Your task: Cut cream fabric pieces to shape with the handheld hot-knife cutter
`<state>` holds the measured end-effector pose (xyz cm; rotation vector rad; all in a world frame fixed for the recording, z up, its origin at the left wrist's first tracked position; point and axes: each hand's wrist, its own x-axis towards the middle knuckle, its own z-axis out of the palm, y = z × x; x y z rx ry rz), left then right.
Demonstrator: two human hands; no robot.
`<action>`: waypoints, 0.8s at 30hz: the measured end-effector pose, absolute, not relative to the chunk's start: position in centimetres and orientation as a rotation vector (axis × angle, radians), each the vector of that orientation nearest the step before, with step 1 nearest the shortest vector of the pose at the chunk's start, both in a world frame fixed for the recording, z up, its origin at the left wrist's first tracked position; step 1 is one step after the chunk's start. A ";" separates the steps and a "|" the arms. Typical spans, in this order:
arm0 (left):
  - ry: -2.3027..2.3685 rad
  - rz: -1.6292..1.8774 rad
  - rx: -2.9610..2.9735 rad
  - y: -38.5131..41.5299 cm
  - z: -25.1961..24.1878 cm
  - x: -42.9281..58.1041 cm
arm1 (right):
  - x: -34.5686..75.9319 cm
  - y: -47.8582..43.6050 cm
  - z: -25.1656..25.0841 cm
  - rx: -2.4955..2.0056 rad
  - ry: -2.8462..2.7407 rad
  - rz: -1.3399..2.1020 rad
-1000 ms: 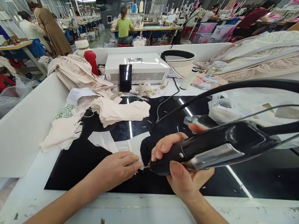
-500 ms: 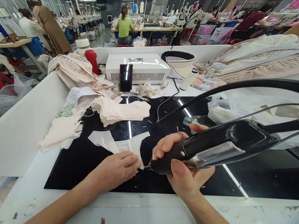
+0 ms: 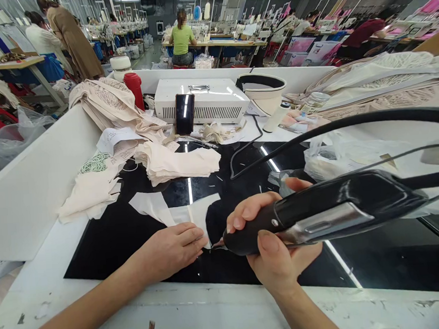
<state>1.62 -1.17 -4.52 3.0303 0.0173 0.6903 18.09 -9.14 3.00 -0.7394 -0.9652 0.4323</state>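
Observation:
A white fabric piece [image 3: 204,209] with a seam lies on the glossy black board [image 3: 108,242]. My left hand [image 3: 170,248] presses its lower end down, fingers bent and close together on the cloth. In my right hand [image 3: 277,260] is a black corded hand tool [image 3: 331,207] with a metal lever along its side, my thumb below and fingers wrapped around the front. Its small pointed tip [image 3: 218,244] sits just right of the fabric's lower corner, close to my left fingertips; whether it touches the cloth I cannot tell.
Beyond the fabric lies a stack of cream cloth pieces [image 3: 177,160], with more cloth pieces [image 3: 88,193] to the left. Behind stand a phone [image 3: 185,114], a vented white box [image 3: 203,100] and a red bottle [image 3: 134,90]. The tool's thick cable [image 3: 370,119] arches across the right side.
My right hand and the tool have shifted slightly right, and the tool's rear end sits further right. My left hand and the fabric stay in place.

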 end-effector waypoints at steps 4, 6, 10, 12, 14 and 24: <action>0.023 0.686 3.023 -1.2 -4.7 1.5 | 18.1 -9.0 3.0 -0.750 -0.959 0.422; 0.022 0.681 3.027 -1.3 -4.7 1.4 | 18.0 -9.0 3.0 -0.761 -0.957 0.429; 0.017 0.697 3.029 -1.4 -4.4 1.5 | 17.9 -9.0 2.9 -0.763 -0.958 0.442; 0.017 0.709 3.022 -1.5 -4.2 1.6 | 17.9 -9.0 2.9 -0.760 -0.954 0.451; 0.018 0.719 3.020 -1.5 -4.1 1.7 | 17.9 -9.1 2.9 -0.755 -0.949 0.455; 0.011 0.717 3.035 -1.4 -4.5 1.6 | 17.8 -9.2 2.8 -0.765 -0.953 0.447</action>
